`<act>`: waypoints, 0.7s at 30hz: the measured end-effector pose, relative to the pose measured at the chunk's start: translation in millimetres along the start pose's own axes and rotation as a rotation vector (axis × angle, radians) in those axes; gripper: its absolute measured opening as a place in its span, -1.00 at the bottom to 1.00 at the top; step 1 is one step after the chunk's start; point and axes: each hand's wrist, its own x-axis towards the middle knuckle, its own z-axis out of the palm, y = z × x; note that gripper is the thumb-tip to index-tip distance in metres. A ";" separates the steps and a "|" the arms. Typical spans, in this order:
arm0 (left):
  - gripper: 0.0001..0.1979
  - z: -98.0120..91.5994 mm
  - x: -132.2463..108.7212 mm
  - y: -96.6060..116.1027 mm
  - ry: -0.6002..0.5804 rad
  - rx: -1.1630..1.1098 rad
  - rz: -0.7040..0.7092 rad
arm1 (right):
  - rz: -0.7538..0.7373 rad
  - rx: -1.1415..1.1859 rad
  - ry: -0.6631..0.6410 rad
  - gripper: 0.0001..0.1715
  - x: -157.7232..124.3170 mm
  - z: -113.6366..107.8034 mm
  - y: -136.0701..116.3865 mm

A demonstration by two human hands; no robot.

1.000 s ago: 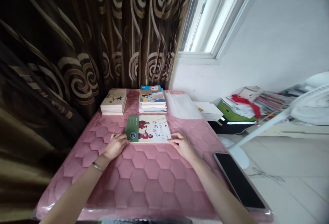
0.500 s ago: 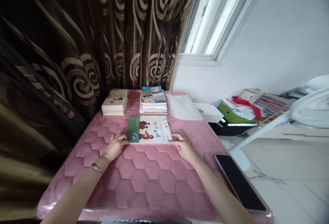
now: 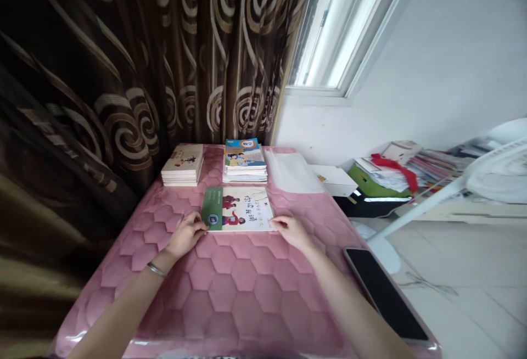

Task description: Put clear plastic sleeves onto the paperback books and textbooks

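Note:
A book [image 3: 236, 209] with a green spine strip, drawn figures and Chinese writing on a pale cover lies flat on the pink table cover [image 3: 242, 293], its title turned sideways to me. My left hand [image 3: 186, 235], a silver bangle on its wrist, has its fingers curled at the book's near left corner. At the near right corner my right hand [image 3: 290, 229] pinches the edge, thumb and fingers together. Behind the book stand a stack of tan-covered books [image 3: 183, 166] on the left and a blue-topped stack of books [image 3: 245, 160] in the middle.
Clear plastic sheets [image 3: 294, 171] lie at the back right, beside a white box [image 3: 334, 179]. A dark-screened tablet [image 3: 385, 293] rests along the right edge. Beyond are a white fan [image 3: 428, 205] and a green bin [image 3: 374, 180] of papers. A patterned curtain [image 3: 197, 62] hangs behind.
My right hand's fingers have drawn together into a pinch at the book's right corner. My left hand and the book stay nearly in place; the view has shifted slightly.

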 end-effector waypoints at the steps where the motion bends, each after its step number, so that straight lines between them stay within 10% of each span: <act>1: -0.88 -0.7 1.4 -0.3 -0.009 0.011 0.012 | 0.006 -0.073 -0.014 -0.72 8.1 -2.5 -1.6; 11: -0.85 3.9 -4.3 2.9 0.018 0.053 -0.003 | -0.090 -0.352 -0.034 -0.54 109.4 5.5 -24.2; 21: -0.85 -0.9 -2.9 5.7 -0.003 0.099 0.044 | -0.080 -0.380 -0.179 -0.51 124.1 13.3 -26.5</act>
